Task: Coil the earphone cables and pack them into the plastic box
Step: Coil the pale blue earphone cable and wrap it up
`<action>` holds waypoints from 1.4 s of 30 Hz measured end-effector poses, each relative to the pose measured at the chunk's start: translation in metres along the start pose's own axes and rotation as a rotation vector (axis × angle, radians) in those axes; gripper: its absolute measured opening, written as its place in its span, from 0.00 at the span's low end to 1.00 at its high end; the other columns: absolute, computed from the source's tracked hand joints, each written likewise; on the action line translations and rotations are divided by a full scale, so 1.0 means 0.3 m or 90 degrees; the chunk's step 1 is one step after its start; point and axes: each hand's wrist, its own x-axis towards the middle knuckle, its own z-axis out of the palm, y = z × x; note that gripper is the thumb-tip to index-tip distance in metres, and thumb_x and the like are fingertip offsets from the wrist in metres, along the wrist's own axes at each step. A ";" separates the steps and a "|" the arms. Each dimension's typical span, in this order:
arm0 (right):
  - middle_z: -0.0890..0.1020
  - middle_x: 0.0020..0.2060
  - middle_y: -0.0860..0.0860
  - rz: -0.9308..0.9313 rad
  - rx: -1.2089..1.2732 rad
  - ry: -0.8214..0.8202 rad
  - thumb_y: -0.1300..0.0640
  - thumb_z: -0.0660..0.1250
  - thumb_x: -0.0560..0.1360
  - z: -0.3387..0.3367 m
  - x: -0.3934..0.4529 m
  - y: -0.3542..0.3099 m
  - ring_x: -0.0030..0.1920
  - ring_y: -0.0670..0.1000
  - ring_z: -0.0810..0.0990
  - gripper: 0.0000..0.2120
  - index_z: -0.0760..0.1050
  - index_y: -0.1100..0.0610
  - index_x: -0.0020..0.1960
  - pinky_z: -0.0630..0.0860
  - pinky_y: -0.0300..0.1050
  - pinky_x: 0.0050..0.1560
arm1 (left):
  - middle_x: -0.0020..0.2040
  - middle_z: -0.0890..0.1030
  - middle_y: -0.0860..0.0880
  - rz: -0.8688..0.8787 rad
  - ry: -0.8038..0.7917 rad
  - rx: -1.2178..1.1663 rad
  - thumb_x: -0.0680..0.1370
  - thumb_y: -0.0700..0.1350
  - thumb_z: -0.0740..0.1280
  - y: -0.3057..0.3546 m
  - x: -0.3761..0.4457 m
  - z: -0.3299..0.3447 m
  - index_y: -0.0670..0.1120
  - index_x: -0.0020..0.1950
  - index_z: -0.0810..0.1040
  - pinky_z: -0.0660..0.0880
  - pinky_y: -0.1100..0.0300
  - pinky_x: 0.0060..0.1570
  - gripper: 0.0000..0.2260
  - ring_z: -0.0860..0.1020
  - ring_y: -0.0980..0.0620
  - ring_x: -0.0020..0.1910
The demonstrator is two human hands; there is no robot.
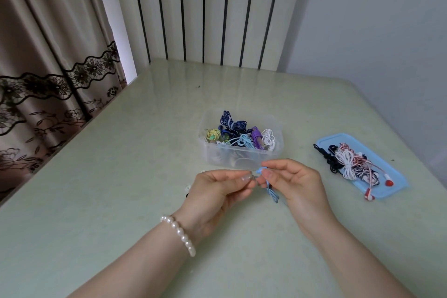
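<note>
Head view
Left hand: the left hand (212, 191), a pearl bracelet (180, 233) on its wrist, hovers above the middle of the pale green glossy desk (96, 189); thumb and fingers pinch one end of a light blue earphone cable (268, 187).
Right hand: the right hand (297, 184) faces it, fingertips pinched on the same cable near a small blue earbud; a short loop of cable hangs below.
Box: the clear plastic box (242, 157) stands just beyond the hands, toward the desk's far edge, holding coiled cables in dark blue, yellow, light blue, purple and white.
Lid: a light blue plastic lid (396, 176) lies near the right edge, carrying tangled black, white and red-striped earphones (350, 162).
</note>
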 end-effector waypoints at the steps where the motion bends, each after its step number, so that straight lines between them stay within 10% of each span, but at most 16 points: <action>1: 0.84 0.31 0.53 -0.002 -0.003 -0.003 0.68 0.67 0.70 0.004 -0.001 0.002 0.33 0.48 0.80 0.06 0.79 0.59 0.42 0.77 0.36 0.38 | 0.36 0.84 0.41 -0.008 -0.010 -0.017 0.72 0.29 0.64 0.001 -0.002 0.001 0.33 0.42 0.80 0.79 0.66 0.35 0.06 0.83 0.52 0.34; 42: 0.82 0.27 0.44 -0.057 -0.123 0.019 0.72 0.68 0.69 0.020 -0.011 -0.010 0.30 0.42 0.81 0.14 0.79 0.53 0.36 0.76 0.31 0.36 | 0.37 0.84 0.41 0.126 0.009 0.116 0.72 0.31 0.66 -0.004 -0.020 0.011 0.39 0.39 0.82 0.79 0.65 0.36 0.07 0.83 0.50 0.36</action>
